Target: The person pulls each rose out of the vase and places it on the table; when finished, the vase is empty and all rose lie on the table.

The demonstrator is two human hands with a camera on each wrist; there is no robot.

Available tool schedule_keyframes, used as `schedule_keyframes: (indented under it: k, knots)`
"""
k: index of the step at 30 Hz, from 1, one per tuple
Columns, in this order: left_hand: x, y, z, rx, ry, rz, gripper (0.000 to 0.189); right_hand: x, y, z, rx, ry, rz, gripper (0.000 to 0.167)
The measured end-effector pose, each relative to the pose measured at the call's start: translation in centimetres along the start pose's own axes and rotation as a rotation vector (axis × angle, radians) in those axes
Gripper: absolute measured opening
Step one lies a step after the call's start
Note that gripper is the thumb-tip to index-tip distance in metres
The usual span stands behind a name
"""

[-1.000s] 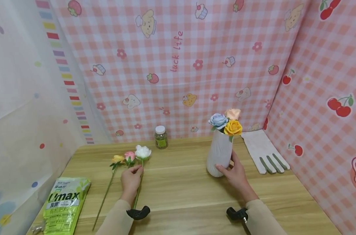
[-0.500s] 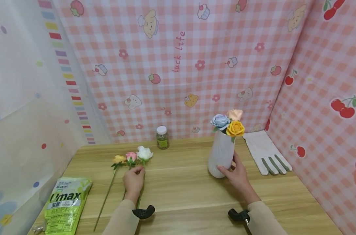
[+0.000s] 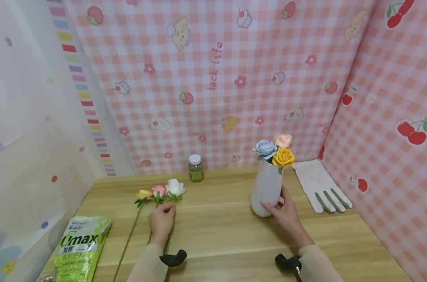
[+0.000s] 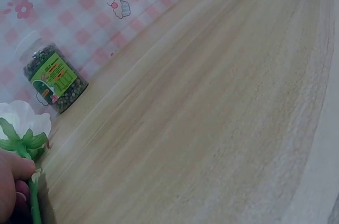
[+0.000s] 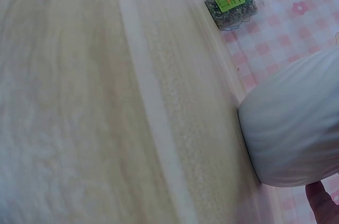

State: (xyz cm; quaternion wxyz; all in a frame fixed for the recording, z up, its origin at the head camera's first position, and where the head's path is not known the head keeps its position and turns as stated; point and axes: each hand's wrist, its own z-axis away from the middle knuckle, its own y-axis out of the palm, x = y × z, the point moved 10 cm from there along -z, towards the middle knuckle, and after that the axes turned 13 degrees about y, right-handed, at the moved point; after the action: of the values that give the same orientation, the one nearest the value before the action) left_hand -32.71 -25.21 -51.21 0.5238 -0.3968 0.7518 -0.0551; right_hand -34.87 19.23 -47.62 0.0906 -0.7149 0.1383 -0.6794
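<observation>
My left hand (image 3: pixel 161 224) pinches the green stem of a white flower (image 3: pixel 175 188) just under its bloom, close over the table. In the left wrist view the thumb and a finger meet at that stem (image 4: pixel 35 197). Left of it lie a pink flower (image 3: pixel 159 191) and a small yellow flower (image 3: pixel 144 194), both long-stemmed. On the right, my right hand (image 3: pixel 286 213) grips the lower part of a white ribbed vase (image 3: pixel 266 190), thumb across its front; the other fingers are mostly hidden behind it. Blue (image 3: pixel 265 149), peach (image 3: pixel 283 140) and yellow (image 3: pixel 283 157) roses stand in the vase.
A white-lidded jar (image 3: pixel 195 169) of dark grains stands at the back edge by the checked cloth (image 3: pixel 213 113). A green fertilizer bag (image 3: pixel 81 248) lies at the front left. A white glove with grey-green stripes (image 3: pixel 317 182) lies right of the vase.
The head view shifts slightly. My left wrist has moved a little right, uncovering part of the pink flower's stem; the hand stays at the white flower's stem. My right hand keeps its grip on the vase.
</observation>
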Motion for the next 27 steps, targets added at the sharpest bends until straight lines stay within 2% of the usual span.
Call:
schedule_keyframes:
  k: [6, 20, 23, 27]
  knots:
    - [0.0, 0.1, 0.0, 0.009, 0.009, 0.005, 0.007, -1.0, 0.0, -0.2, -0.014, 0.019, 0.001, 0.095]
    - [0.3, -0.1, 0.2, -0.002, -0.006, -0.017, 0.008, -0.8, 0.1, -0.3, -0.018, -0.009, -0.014, 0.091]
    - [0.6, 0.1, 0.2, 0.028, -0.029, 0.017, 0.01, -0.4, 0.1, -0.1, -0.018, -0.016, -0.018, 0.09]
    - [0.9, 0.3, 0.5, 0.135, -0.095, 0.109, 0.016, 1.2, 0.0, 0.9, 0.001, 0.004, -0.032, 0.089]
